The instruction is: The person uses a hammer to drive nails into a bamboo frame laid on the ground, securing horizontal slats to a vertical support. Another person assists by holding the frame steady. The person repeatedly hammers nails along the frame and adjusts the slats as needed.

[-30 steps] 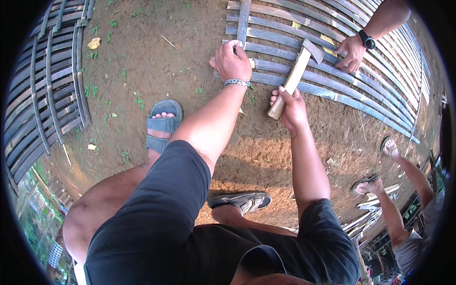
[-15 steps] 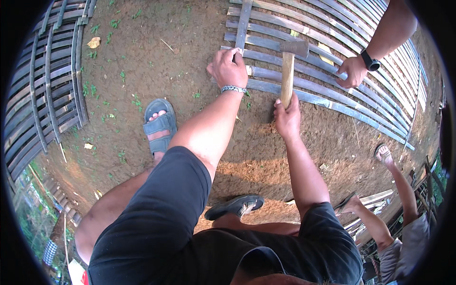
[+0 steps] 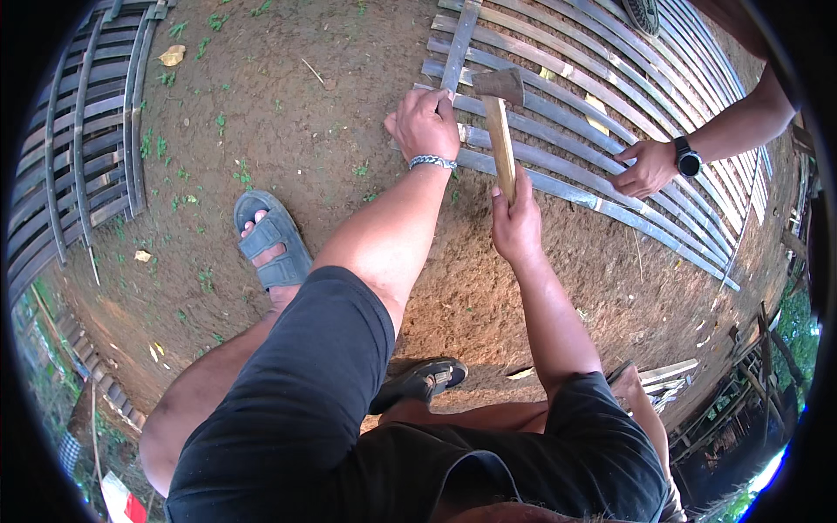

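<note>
A lattice of split bamboo slats (image 3: 558,181) lies on the ground ahead of me, with a bamboo crosspiece (image 3: 459,48) across its left ends. My left hand (image 3: 425,126), a bracelet at its wrist, is closed on the near end of that crosspiece; anything smaller in the fingers is hidden. My right hand (image 3: 518,225) grips a hatchet (image 3: 500,139) by its pale wooden handle. Its dark metal head is over the slats, just right of my left hand. Farther right, another person's hand (image 3: 643,170) with a black watch is over the slats, fingers loosely curled.
A second bamboo lattice (image 3: 83,131) lies at the far left on the bare soil (image 3: 288,113). My sandalled left foot (image 3: 272,244) is on the ground; another person's shoe (image 3: 643,16) shows at the top. Bamboo pieces (image 3: 671,375) lie at the lower right.
The hatchet and my right hand have swung left, bringing the head nearer my left hand. The other person's hand has shifted slightly down. My left hand keeps its hold while the view shifts.
</note>
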{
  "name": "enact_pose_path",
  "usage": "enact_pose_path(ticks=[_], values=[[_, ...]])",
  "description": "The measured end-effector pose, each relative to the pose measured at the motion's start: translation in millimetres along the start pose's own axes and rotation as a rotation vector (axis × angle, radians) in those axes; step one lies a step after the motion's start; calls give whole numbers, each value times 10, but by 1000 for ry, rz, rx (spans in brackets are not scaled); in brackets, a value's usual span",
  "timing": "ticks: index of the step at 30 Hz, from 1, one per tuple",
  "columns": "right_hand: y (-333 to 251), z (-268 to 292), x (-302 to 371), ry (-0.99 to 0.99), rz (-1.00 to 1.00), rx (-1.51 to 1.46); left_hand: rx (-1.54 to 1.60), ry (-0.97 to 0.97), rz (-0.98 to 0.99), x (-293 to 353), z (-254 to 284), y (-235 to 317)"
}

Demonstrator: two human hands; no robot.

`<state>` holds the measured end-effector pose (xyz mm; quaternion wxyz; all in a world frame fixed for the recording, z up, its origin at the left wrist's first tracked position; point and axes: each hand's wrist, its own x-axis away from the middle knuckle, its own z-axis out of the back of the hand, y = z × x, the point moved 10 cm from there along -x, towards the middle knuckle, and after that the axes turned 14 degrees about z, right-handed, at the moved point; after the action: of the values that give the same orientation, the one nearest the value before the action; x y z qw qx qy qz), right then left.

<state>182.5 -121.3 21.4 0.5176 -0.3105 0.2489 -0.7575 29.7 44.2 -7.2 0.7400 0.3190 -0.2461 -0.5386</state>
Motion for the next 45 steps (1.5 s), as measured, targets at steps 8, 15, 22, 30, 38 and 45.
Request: enact_pose_path(ticks=[8, 15, 22, 30, 38, 45], values=[[-153, 41, -109, -8, 165, 124, -21, -15, -2, -10, -15, -12], [-149, 14, -165, -77, 153, 145, -4, 0, -12, 6, -8, 20], [-234, 57, -209, -51, 204, 182, -11, -38, 23, -14, -39, -45], [-299, 92, -256, -45, 190, 213, -3, -8, -6, -6, -8, -20], [-348, 134, -225, 21, 269, 165, 30, 21, -37, -1, 25, 3], [-317, 111, -259, -15, 256, 201, 5, 14, -34, -16, -12, -14]])
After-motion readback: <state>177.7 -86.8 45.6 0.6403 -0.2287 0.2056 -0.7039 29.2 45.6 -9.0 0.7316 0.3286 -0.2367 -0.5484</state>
